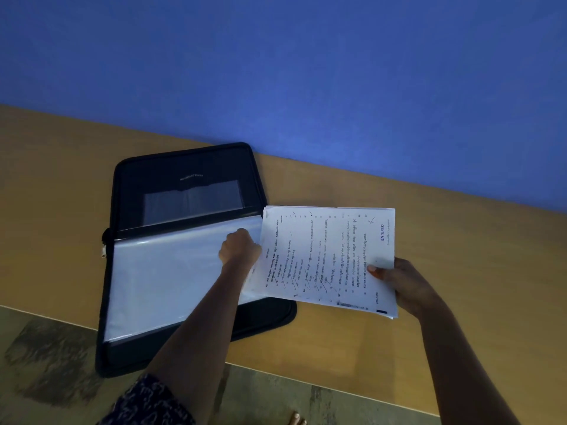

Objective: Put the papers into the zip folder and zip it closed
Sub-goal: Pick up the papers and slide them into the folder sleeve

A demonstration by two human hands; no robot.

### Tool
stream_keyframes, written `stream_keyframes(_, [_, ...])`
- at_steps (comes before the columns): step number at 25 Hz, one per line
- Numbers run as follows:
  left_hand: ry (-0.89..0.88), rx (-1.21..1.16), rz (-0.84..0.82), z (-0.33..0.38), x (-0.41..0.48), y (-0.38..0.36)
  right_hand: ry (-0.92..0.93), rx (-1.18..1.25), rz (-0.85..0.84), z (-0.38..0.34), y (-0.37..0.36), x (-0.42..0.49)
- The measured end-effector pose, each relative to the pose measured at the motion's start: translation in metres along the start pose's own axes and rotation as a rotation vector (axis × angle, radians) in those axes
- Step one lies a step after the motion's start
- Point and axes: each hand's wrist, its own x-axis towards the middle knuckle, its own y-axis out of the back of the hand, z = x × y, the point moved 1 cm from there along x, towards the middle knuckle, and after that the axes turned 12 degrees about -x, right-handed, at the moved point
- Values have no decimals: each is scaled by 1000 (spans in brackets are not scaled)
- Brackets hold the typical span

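A black zip folder point(184, 179) lies open on the wooden table, its lid at the back and clear plastic sleeves point(165, 277) spread over the near half. A stack of printed papers point(325, 256) hangs just right of the sleeves, its left edge overlapping the folder. My right hand point(402, 286) grips the stack at its right edge, thumb on top. My left hand point(239, 246) is closed at the sleeves' right edge, against the papers' left edge; what it pinches is hidden.
The wooden table point(460, 271) runs along a blue wall point(306, 72). The folder's near corner overhangs the table's front edge above a tiled floor point(61, 363). A bare toe point(296, 418) shows at the bottom.
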Motion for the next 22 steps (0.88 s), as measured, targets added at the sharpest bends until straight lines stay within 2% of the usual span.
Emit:
stream_keyframes(3, [11, -58, 4, -1, 8, 0, -5, 0, -5, 3, 4, 2])
stream_keyframes(11, [-98, -280, 104, 19, 20, 15, 10, -68, -75, -23, 13, 15])
stream_keyframes(22, [-209, -270, 213, 27, 25, 24, -36, -168, -143, -44, 14, 37])
